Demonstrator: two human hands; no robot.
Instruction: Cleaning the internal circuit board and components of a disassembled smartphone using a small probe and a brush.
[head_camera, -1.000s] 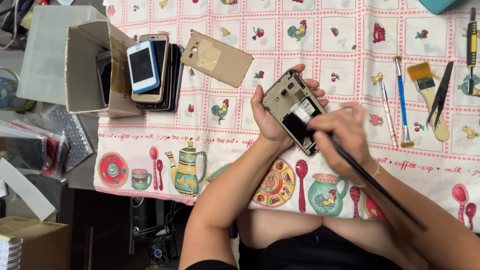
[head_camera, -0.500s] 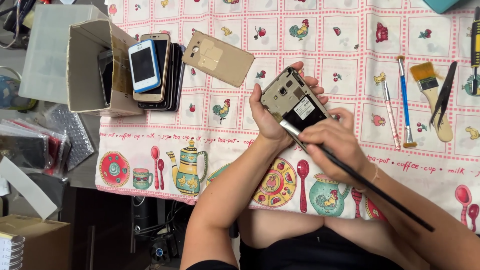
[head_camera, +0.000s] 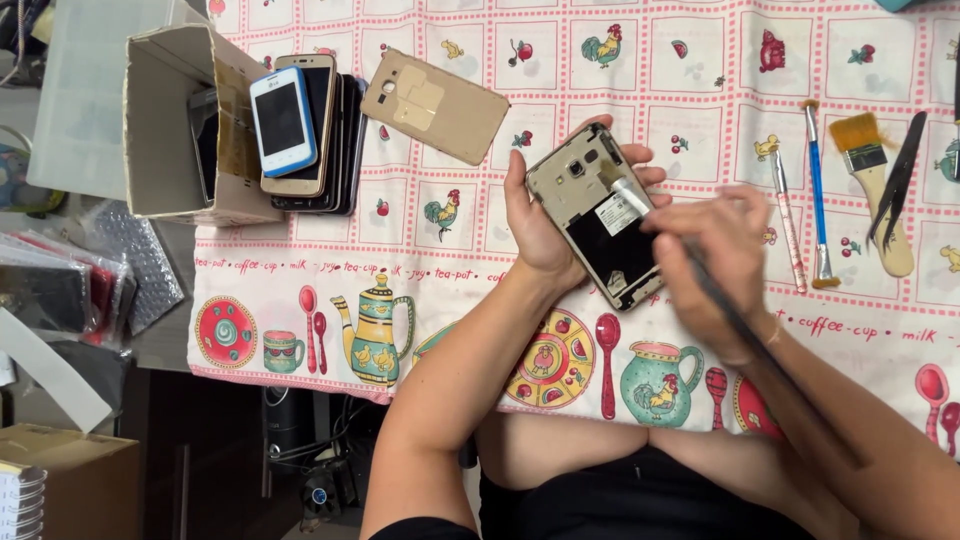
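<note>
- While an opened phone, its back cover off, lay above the patterned tablecloth, the left hand clasped it from beneath; fingers curled over its far edge
- Gripped in the blurred right hand, a long dark-handled brush touched its tip to the phone's upper interior
- Nearby lay a gold back cover; further left, stacked phones leaned against a cardboard box
- At right lay spare brushes and black tweezers
</note>
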